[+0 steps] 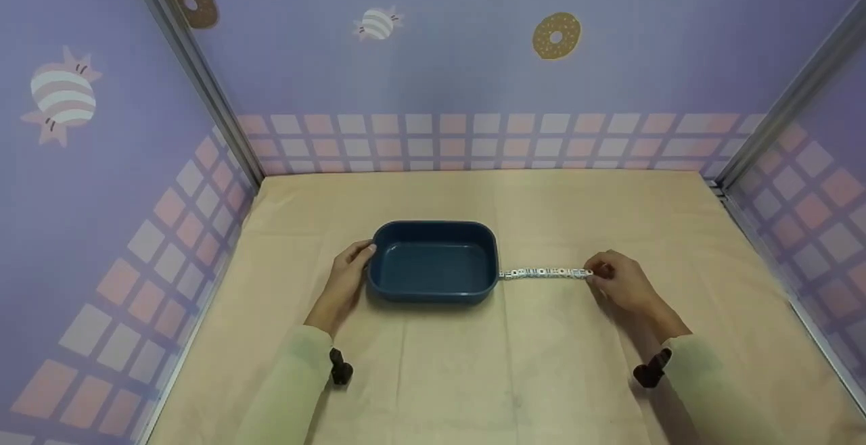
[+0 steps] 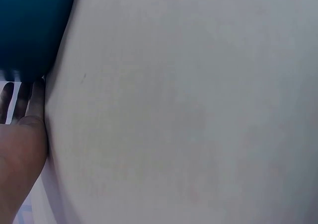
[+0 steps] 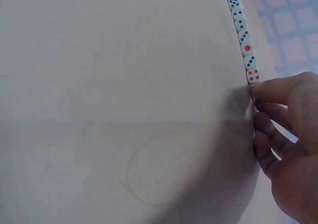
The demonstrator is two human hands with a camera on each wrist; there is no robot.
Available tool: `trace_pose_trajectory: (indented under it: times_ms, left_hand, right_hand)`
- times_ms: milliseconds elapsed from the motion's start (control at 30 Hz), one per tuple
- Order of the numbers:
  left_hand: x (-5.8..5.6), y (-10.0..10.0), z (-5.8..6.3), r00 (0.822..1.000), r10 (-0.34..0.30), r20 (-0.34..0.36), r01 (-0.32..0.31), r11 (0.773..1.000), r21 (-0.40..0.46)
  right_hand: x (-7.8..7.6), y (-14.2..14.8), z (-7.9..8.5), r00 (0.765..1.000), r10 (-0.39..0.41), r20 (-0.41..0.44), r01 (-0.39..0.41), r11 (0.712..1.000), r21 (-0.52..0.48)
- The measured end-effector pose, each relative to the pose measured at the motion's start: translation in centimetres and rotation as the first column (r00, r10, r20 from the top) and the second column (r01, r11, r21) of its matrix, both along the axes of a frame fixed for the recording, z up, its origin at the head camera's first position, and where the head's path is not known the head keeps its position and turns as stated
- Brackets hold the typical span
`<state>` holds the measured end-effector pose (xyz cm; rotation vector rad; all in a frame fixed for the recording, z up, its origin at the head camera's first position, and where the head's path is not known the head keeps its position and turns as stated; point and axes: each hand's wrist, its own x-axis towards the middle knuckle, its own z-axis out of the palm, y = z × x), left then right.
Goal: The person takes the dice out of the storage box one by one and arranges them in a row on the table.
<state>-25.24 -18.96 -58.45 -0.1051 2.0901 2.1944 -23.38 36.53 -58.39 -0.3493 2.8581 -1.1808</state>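
Note:
A dark blue rectangular tub [image 1: 436, 295], open at the top, sits on the cloth. My left hand [image 1: 348, 272] rests against its left end, fingertips and thumb at the rim. In the left wrist view, the extended fingers [image 2: 36, 100] meet the tub's outer wall [image 2: 30, 40]. From the tub's right side a straight row of white dice [image 1: 541, 273] runs to the right. My right hand [image 1: 622, 283] pinches the row's right end between thumb and forefinger, the other fingers curled. The right wrist view shows red and blue pips on the dice [image 3: 243, 36].
A beige cloth [image 1: 440, 377] with fold lines covers the table. Purple patterned panels [image 1: 460, 73] stand behind and on both sides, joined by metal posts [image 1: 196, 66]. A faint ring mark [image 3: 130, 174] shows on the cloth near my right hand.

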Motion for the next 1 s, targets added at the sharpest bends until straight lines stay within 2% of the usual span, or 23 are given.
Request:
trace_pose_trajectory:
  times_ms: [533, 733, 1000]
  left_hand:
    - [-0.20, 0.16, -0.11, 1.000, 0.028, -0.009, -0.029, 0.998, -0.053]
    - [-0.28, 0.28, -0.31, 0.999, 0.042, -0.025, -0.043, 0.999, -0.016]
    - [-0.18, 0.03, -0.07, 1.000, 0.015, -0.002, -0.015, 0.998, -0.059]
  right_hand:
    - [-0.40, 0.02, -0.31, 0.999, -0.017, 0.028, 0.017, 1.000, 0.007]
    - [-0.60, 0.37, -0.32, 0.998, -0.012, 0.061, 0.012, 1.000, 0.005]
    - [-0.59, 0.43, -0.27, 0.997, 0.022, 0.073, -0.022, 1.000, -0.013]
